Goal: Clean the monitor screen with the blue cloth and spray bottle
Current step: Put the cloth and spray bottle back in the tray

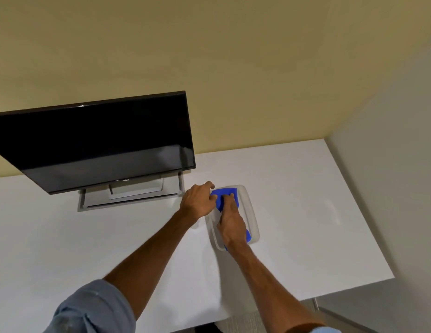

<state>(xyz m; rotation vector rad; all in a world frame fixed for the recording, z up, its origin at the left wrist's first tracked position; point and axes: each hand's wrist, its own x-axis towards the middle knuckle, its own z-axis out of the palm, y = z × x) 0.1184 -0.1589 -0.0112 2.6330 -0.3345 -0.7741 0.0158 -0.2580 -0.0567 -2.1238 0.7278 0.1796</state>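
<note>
A black monitor (96, 143) stands on a silver stand at the back left of the white desk, its screen dark. To its right lies a clear plastic tray (251, 212) holding the blue cloth (225, 192). My right hand (230, 218) rests inside the tray, fingers pressed onto the cloth. My left hand (199, 200) is at the tray's far left corner, fingers curled over its rim and touching the cloth's edge. No spray bottle is in view.
The white desk (306, 212) ends at a grey wall on the right and a yellow wall behind. The desk's front edge runs across the lower right, with floor beyond it.
</note>
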